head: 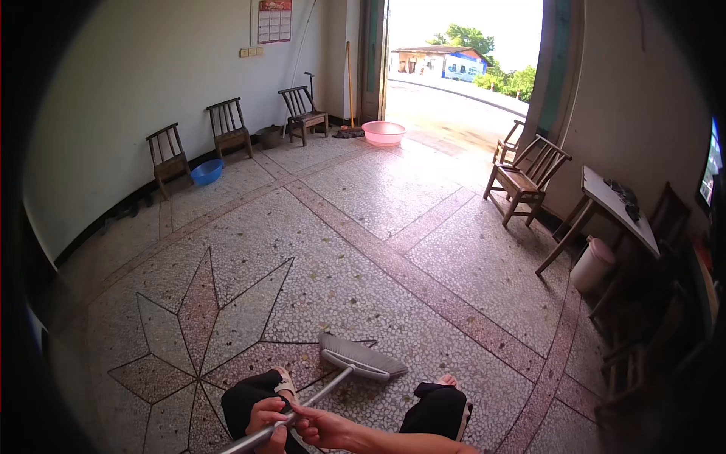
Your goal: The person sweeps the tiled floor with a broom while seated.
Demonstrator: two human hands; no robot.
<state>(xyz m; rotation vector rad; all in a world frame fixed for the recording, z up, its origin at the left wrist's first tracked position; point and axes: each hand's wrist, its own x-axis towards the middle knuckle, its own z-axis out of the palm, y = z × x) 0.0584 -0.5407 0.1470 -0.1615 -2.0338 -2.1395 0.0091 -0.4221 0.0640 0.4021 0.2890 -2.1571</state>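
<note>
A push-type broom [363, 360] with a grey head and a metal handle slants from the bottom edge up to the floor in front of my feet. My left hand [269, 423] is wrapped around the handle. Just beyond it, my right hand [319, 427] grips the same handle, with its forearm coming in from the lower right. The broom head rests on the speckled terrazzo floor [374, 306], between and ahead of my two feet. Small bits of debris and leaves lie scattered over the floor.
Wooden chairs [229, 133], a blue basin [207, 172] and a dark bucket [269, 137] line the left wall. A pink basin [384, 133] and a mop [350, 91] are by the open doorway. At right are a wooden chair [524, 179], a table [618, 210] and a lidded bin [592, 265].
</note>
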